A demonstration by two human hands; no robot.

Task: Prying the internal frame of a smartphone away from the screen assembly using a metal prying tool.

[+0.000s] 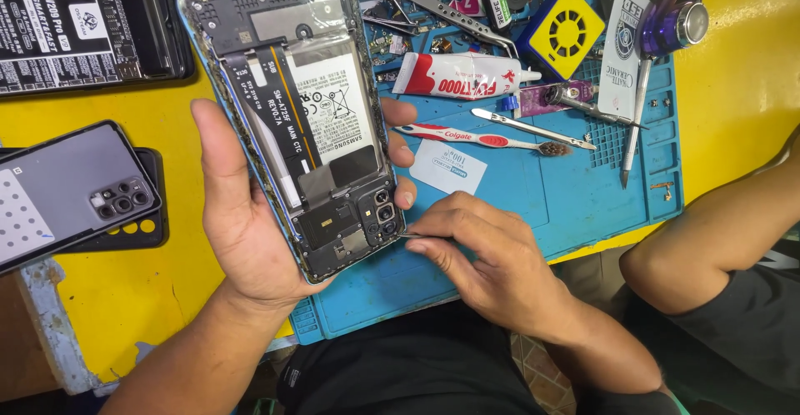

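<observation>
My left hand point(237, 223) grips an opened smartphone point(292, 107) with its back cover off, held tilted above the blue work mat point(517, 207). The battery, black flex cables and the camera cluster at the lower right are exposed. My right hand point(483, 257) pinches a thin metal tool point(414, 235), likely tweezers, whose tip touches the phone's lower right edge beside the cameras.
On the mat lie a white and red glue tube point(458, 75), a toothbrush point(483, 138), tweezers point(454, 17), a small white card point(448, 167), a yellow and blue fan block point(564, 30) and a purple loupe point(675, 17). Two phones point(71, 190) lie left on the yellow table. Another person's arm point(717, 232) rests at right.
</observation>
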